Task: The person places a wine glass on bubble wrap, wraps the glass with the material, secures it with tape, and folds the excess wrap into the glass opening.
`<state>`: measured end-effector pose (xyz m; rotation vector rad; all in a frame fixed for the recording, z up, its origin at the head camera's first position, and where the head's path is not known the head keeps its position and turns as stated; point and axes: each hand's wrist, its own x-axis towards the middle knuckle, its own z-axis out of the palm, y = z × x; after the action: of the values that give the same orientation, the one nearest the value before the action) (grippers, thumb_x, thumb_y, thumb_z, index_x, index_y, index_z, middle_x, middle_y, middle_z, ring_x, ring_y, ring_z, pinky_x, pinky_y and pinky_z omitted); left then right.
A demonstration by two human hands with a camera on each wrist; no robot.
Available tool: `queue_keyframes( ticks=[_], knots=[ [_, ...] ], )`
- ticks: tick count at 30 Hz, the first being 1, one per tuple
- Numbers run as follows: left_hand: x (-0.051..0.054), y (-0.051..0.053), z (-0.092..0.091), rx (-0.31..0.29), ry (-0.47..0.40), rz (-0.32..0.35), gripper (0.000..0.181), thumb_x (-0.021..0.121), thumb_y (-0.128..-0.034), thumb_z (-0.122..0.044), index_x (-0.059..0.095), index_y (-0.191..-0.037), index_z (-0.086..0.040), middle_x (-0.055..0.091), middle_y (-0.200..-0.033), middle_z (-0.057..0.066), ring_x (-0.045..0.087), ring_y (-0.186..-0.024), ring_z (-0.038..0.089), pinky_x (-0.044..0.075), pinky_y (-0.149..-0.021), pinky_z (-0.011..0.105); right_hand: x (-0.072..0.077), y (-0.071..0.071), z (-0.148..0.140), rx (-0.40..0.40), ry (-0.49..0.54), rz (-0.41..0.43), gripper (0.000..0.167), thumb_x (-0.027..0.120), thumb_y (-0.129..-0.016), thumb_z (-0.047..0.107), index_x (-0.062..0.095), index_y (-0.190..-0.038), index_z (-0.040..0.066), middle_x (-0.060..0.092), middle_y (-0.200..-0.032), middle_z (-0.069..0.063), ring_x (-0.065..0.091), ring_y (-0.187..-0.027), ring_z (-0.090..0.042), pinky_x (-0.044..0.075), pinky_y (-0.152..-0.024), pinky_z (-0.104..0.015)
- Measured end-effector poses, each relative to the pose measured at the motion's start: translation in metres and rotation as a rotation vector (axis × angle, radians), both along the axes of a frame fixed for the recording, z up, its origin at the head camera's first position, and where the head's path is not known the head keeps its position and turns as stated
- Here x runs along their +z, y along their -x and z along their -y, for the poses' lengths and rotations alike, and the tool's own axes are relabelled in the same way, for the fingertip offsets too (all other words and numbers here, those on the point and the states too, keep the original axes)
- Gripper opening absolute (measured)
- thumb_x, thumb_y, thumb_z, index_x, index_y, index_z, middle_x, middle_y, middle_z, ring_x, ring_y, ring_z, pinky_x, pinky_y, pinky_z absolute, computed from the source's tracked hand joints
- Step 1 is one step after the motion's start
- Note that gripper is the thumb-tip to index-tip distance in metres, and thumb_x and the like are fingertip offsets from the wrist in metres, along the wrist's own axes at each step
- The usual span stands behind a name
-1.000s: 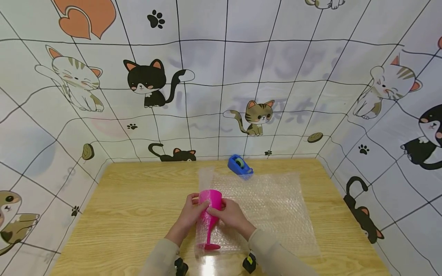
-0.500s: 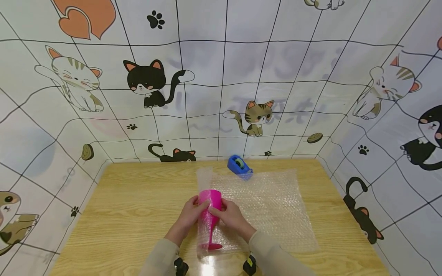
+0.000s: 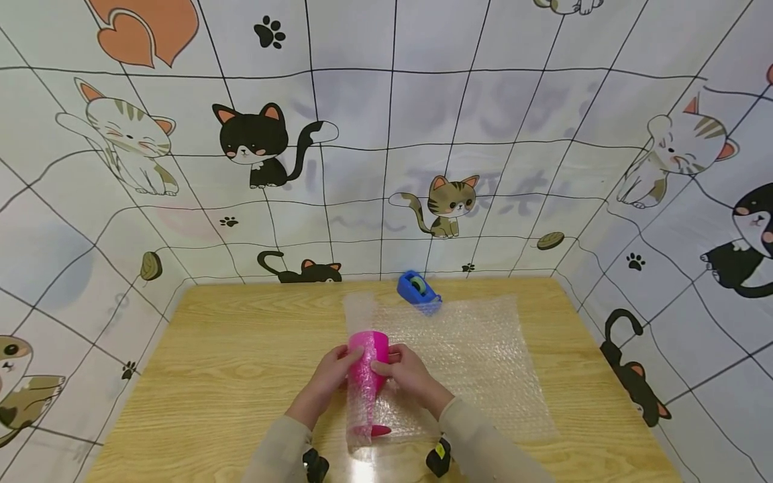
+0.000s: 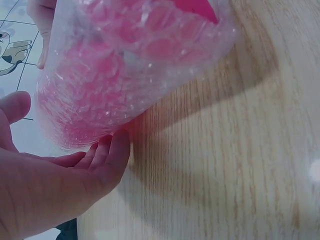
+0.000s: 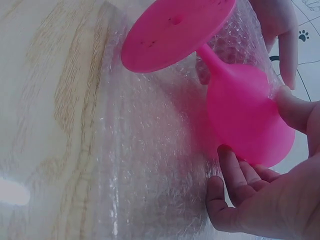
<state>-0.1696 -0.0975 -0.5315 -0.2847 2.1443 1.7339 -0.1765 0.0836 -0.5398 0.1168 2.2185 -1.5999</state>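
Observation:
A pink goblet (image 3: 380,349) lies on a sheet of bubble wrap (image 3: 465,362), its rim toward the back and its round foot (image 5: 175,32) toward the front. A flap of the wrap covers the goblet's left side. My left hand (image 3: 329,376) holds the wrapped left side of the cup, fingertips beneath it in the left wrist view. From the right, my right hand (image 3: 417,379) holds the bare side of the cup, with the thumb on top and the fingers under it.
A blue tape dispenser (image 3: 419,292) stands at the back of the wooden table (image 3: 241,355), touching the wrap's far edge. Cat-patterned cloth (image 3: 362,168) hangs behind and at both sides.
The wrap flap has come further over the goblet, now covering its stem. The goblet's foot has shifted slightly right, and my right thumb has moved a little right on the cup.

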Motion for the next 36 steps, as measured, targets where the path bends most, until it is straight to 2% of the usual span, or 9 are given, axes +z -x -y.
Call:
queue_keyframes(
  ticks=[7,14,21,28,33,36],
  knots=[
    [0.001,0.001,0.001,-0.018,0.032,-0.028,0.080,0.052,-0.0958,-0.052,0.035,-0.143,0.011,0.047,-0.141,0.030,0.052,-0.125,0.042,0.048,-0.101,0.052,0.002,0.000,0.002,0.004,0.050,0.011,0.057,0.072,-0.085,0.030,0.052,-0.126,-0.003,0.062,-0.118,-0.015,0.062,-0.099,-0.022,0.053,-0.087,-0.041],
    [0.007,0.000,-0.001,0.024,0.108,-0.052,0.081,0.056,-0.0935,-0.051,0.037,-0.140,0.012,0.048,-0.138,0.031,0.050,-0.127,0.044,0.045,-0.104,0.053,0.004,-0.004,0.005,0.032,0.100,0.004,0.063,0.068,-0.089,0.031,0.049,-0.137,-0.005,0.066,-0.121,-0.017,0.068,-0.099,-0.023,0.055,-0.091,-0.041],
    [0.010,0.000,0.002,0.037,0.080,-0.032,0.081,0.061,-0.0912,-0.050,0.035,-0.139,0.010,0.049,-0.137,0.029,0.052,-0.124,0.041,0.047,-0.101,0.051,0.001,-0.001,0.006,0.066,0.077,0.013,0.060,0.068,-0.089,0.031,0.053,-0.135,-0.005,0.069,-0.116,-0.014,0.067,-0.100,-0.022,0.053,-0.092,-0.046],
    [0.010,0.000,0.002,0.030,0.089,-0.035,0.083,0.064,-0.0894,-0.049,0.034,-0.139,0.010,0.049,-0.135,0.029,0.053,-0.122,0.042,0.047,-0.101,0.052,-0.001,0.002,0.007,0.062,0.104,0.006,0.053,0.069,-0.088,0.024,0.056,-0.130,-0.007,0.070,-0.111,-0.015,0.067,-0.091,-0.017,0.056,-0.086,-0.040],
    [0.007,0.001,-0.002,0.033,0.153,-0.087,0.079,0.063,-0.0897,-0.048,0.041,-0.137,0.012,0.054,-0.132,0.030,0.056,-0.118,0.042,0.049,-0.098,0.051,0.005,0.005,0.003,0.060,0.052,0.021,0.054,0.073,-0.085,0.024,0.058,-0.125,-0.008,0.070,-0.110,-0.016,0.068,-0.089,-0.018,0.057,-0.084,-0.039],
    [0.006,0.002,-0.003,0.037,0.173,-0.103,0.076,0.063,-0.0896,-0.047,0.044,-0.135,0.011,0.057,-0.129,0.029,0.058,-0.115,0.040,0.051,-0.096,0.050,0.009,0.009,0.000,0.109,-0.002,0.026,0.055,0.075,-0.085,0.028,0.059,-0.124,-0.007,0.071,-0.108,-0.014,0.069,-0.093,-0.021,0.056,-0.088,-0.040]
  ],
)
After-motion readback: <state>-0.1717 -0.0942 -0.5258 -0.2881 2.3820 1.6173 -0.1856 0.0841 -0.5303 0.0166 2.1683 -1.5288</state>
